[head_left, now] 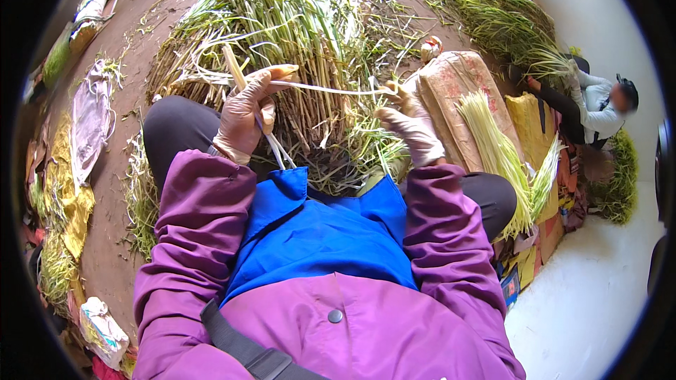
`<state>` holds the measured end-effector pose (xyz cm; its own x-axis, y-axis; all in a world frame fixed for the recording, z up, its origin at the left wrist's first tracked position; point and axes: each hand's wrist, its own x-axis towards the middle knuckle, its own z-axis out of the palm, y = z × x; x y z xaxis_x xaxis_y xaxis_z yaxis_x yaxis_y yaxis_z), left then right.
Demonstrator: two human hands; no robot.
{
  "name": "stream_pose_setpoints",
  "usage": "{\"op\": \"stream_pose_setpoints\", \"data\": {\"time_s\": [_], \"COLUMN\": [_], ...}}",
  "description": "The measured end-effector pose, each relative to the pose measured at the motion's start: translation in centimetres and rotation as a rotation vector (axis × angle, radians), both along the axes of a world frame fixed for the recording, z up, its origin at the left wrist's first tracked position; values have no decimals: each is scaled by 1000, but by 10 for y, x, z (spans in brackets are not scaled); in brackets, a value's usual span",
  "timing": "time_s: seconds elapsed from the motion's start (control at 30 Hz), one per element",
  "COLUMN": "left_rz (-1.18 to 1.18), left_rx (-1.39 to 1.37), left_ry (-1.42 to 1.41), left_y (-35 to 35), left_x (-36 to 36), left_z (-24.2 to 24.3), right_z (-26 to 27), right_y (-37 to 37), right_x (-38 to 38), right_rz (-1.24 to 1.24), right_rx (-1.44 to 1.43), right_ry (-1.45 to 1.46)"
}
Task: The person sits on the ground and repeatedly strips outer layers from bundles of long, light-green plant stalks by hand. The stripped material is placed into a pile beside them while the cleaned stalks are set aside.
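Observation:
My left hand (245, 111), in a thin translucent glove, is closed around a pale, thick plant stalk (233, 66) with leafy strips trailing from it. Narrow whitish stems (278, 149) hang below this hand towards the blue apron (322, 237). A slender pale strand (330, 89) stretches across to the fingertips of my right hand (412, 126), also gloved. The right thumb is apart from the strand, and the fingers there are slightly blurred. Behind both hands lies a large heap of long green stalks (296, 47) with brownish lower ends.
At right, a bundle of pale green stems (491, 153) rests on a brown wrapped block (459, 100). Beyond it, a seated person (602, 105) handles green stalks. More stalks (507, 26) lie at upper right. Sacks (92, 121) lie on the left floor.

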<state>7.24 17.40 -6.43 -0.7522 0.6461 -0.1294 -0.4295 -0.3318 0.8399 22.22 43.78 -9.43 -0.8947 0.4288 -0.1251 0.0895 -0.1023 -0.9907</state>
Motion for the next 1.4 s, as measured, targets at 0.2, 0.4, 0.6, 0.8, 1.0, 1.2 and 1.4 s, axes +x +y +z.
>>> {"op": "stream_pose_setpoints", "data": {"time_s": [0.2, 0.4, 0.6, 0.8, 1.0, 1.2, 1.4], "left_rz": [60, 8, 130, 130, 18, -209, -448], "left_rx": [14, -12, -30, 54, 45, 17, -72], "left_ry": [-34, 5, -5, -109, -180, -226, -36], "left_y": [4, 4, 7, 4, 20, 38, 35], "left_x": [5, 8, 2, -5, 20, 54, 60], "left_z": [0, 2, 0, -2, -5, 1, 16], "right_z": [-12, -3, -6, -14, -4, 35, 60], "right_y": [-14, -9, 32, 42, -40, -53, -9], "right_x": [-13, -4, 6, 29, 5, -4, 18], "right_rz": [-41, -94, -188, 18, 360, 155, -5], "right_rx": [-59, -80, -36, 357, -207, -285, 6], "right_ry": [11, 86, 107, -523, -106, 156, 72]}}
